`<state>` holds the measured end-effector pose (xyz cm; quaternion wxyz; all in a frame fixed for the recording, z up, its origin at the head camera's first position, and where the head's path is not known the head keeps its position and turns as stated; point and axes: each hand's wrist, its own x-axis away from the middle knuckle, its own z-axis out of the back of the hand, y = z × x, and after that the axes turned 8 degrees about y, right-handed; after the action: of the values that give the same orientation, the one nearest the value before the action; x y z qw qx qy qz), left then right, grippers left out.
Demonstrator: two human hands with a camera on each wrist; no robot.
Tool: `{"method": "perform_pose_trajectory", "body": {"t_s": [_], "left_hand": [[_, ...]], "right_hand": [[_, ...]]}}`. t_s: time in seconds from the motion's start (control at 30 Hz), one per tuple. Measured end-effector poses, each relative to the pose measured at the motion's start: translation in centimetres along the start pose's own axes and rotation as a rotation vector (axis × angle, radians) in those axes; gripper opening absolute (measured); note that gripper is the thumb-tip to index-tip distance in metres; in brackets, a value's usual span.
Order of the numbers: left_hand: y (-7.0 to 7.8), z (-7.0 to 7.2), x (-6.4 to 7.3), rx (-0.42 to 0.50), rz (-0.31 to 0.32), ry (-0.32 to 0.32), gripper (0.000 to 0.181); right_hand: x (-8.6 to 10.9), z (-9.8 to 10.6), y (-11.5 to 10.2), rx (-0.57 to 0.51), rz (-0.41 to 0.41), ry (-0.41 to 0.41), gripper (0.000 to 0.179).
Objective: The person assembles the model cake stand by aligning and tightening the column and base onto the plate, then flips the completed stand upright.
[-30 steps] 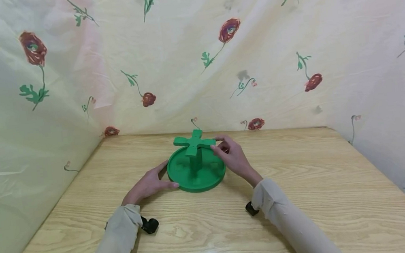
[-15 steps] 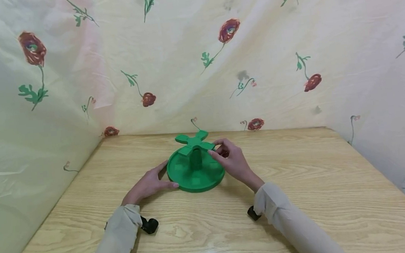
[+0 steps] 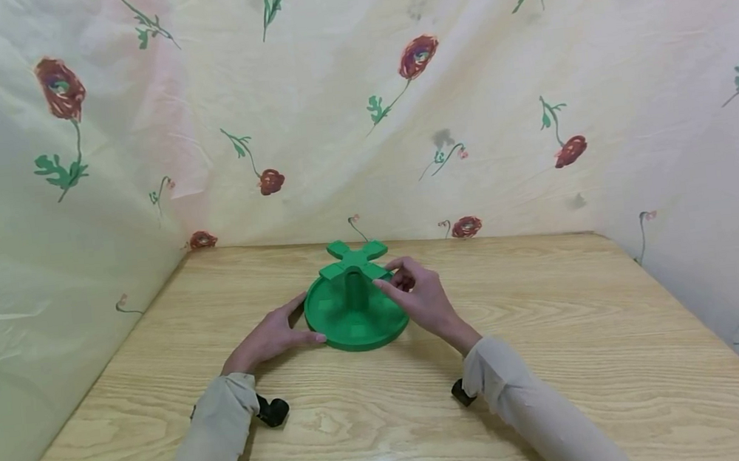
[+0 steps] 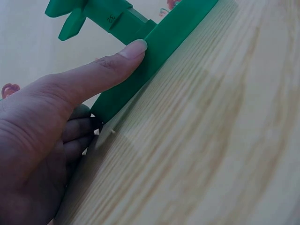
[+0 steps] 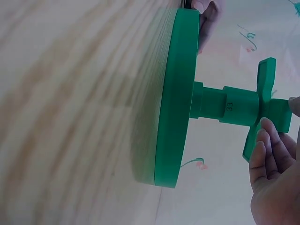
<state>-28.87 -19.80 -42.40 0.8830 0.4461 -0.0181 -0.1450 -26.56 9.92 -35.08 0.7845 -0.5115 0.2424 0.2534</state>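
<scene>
A green stand is on the table, made of a round rimmed base (image 3: 362, 342), an upright post (image 3: 356, 292) and a four-armed cross (image 3: 354, 260) on top. My left hand (image 3: 271, 336) holds the left side of the base, its thumb pressing the rim in the left wrist view and the other fingers partly hidden behind. My right hand (image 3: 424, 298) pinches the near right arm of the cross. The right wrist view shows the number 33 on the post (image 5: 241, 105) and the fingers (image 5: 267, 140) at one cross arm.
The wooden table (image 3: 553, 331) meets a flower-patterned cloth (image 3: 497, 99) at the back and sides. Black devices (image 3: 273, 410) sit under both wrists. A bright light reflection lies on the near part of the table.
The cross has turned clockwise seen from above, its held arm swinging towards me. My right hand has moved slightly left and nearer with it. The base and left hand stay put.
</scene>
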Motion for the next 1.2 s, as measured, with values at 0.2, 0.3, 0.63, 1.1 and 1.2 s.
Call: {"method": "perform_pose_trajectory", "body": {"t_s": [0.2, 0.3, 0.63, 1.1, 1.2], "left_hand": [[0.0, 0.0, 0.0, -0.001, 0.007, 0.004, 0.107], [-0.1, -0.1, -0.1, -0.003, 0.009, 0.006, 0.107], [-0.1, -0.1, -0.1, -0.005, 0.019, 0.008, 0.108], [0.0, -0.1, -0.3, 0.002, 0.026, 0.005, 0.108], [0.0, 0.0, -0.3, -0.006, 0.027, 0.007, 0.108]], "right_hand": [[0.0, 0.0, -0.3, 0.0, 0.042, -0.019, 0.013], [-0.2, -0.3, 1.8, -0.006, 0.047, 0.001, 0.011], [-1.4, -0.4, 5.7, -0.002, 0.002, 0.057, 0.03], [-3.1, 0.0, 7.8, -0.012, -0.164, -0.077, 0.048], [-3.4, -0.2, 7.9, -0.034, -0.168, -0.104, 0.048]]}}
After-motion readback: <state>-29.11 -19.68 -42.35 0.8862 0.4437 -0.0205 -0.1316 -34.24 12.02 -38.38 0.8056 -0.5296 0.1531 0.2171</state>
